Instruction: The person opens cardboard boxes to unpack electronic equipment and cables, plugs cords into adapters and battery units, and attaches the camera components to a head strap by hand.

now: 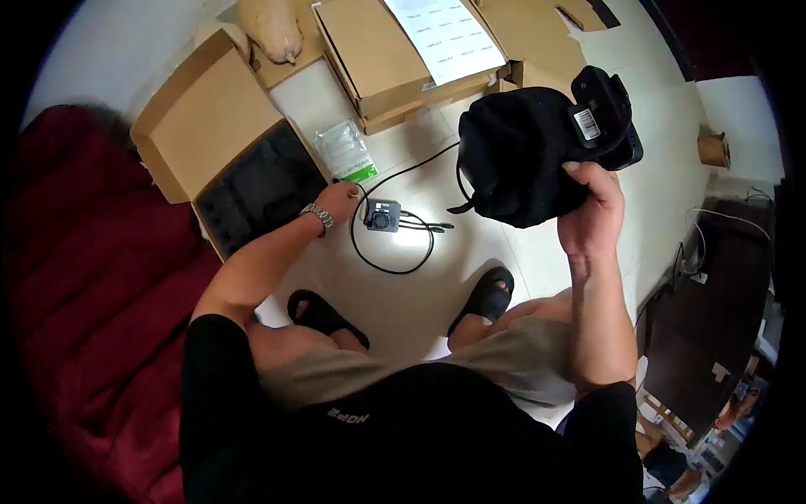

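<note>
My right hand [593, 210] grips a black cap [525, 160] in the air at the right, thumb on top. A black device [603, 113] with a white barcode label is fixed to the cap. From the cap a thin black cable [407, 174] runs down to the floor and loops there. My left hand [338, 202], with a metal watch at the wrist, is low beside the open box; its fingers look closed on the cable, partly hidden. Just right of it, a small grey box-shaped device [384, 216] with short black leads lies on the floor.
An open cardboard box [206, 113] with a black foam insert [260, 186] stands at left. Beyond are a clear plastic packet [342, 147], a closed carton [369, 50] with a printed sheet [445, 38], and a squash [273, 29]. Dark red fabric [92, 294] fills the left side.
</note>
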Demonstrator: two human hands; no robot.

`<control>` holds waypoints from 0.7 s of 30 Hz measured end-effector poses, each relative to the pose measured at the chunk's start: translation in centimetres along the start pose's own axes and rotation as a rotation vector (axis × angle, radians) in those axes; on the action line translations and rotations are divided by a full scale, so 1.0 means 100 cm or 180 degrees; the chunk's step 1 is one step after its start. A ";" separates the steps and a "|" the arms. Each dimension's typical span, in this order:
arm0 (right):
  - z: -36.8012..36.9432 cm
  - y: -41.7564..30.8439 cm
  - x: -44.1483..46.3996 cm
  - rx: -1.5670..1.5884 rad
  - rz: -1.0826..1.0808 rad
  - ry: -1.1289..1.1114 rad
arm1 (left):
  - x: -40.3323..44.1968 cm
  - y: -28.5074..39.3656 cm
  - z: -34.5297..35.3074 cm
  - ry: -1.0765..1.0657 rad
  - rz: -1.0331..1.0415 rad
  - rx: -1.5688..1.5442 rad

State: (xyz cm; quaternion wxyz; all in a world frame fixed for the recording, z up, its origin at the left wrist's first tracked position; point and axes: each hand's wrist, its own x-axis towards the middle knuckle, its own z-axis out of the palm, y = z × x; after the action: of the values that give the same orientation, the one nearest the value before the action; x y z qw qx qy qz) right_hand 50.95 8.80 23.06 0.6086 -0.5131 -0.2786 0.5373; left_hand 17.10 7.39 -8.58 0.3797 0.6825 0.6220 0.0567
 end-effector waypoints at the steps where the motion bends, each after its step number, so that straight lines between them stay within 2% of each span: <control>1: 0.000 0.000 0.001 -0.0004 0.0021 0.0002 | 0.000 0.006 -0.002 -0.0461 -0.0434 -0.0412; 2: 0.001 0.000 0.002 -0.0071 0.0006 -0.0065 | 0.000 0.013 -0.004 -0.0923 -0.0872 -0.0826; 3: 0.001 0.000 0.002 -0.0137 -0.0007 -0.0133 | -0.001 0.013 0.000 -0.0937 -0.0895 -0.0832; 6: -0.002 0.001 0.001 -0.0083 0.0155 -0.0195 | -0.008 0.009 0.015 -0.1100 -0.0470 -0.0379; 8: -0.003 -0.002 0.004 -0.0057 0.0277 -0.0215 | -0.012 0.004 0.029 -0.1240 -0.0810 -0.0711; 9: -0.003 -0.002 0.004 -0.0042 0.0354 -0.0233 | -0.013 0.000 0.038 -0.1413 -0.1155 -0.1327; 10: -0.002 -0.002 0.004 -0.0045 0.0374 -0.0243 | -0.013 -0.009 0.049 -0.1412 -0.1174 -0.1337; 12: 0.000 -0.003 0.004 0.0018 0.0282 -0.0116 | -0.014 -0.018 0.060 -0.1371 -0.0773 -0.0956; 13: 0.000 -0.003 0.005 0.0014 0.0295 -0.0121 | -0.015 -0.019 0.062 -0.1373 -0.0786 -0.0963; 15: -0.002 -0.003 0.007 0.0084 0.0361 -0.0177 | -0.017 -0.017 0.060 -0.1110 -0.0369 -0.0596; 21: 0.002 -0.004 0.004 0.0048 0.0334 -0.0356 | -0.026 0.006 0.055 -0.0918 -0.0395 -0.0943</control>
State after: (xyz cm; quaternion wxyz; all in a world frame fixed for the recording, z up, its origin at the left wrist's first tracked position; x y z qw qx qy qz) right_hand 51.01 9.28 23.40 0.5670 -0.4915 -0.2809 0.5983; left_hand 20.06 2.68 -11.04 0.5637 0.5806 0.5869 0.0258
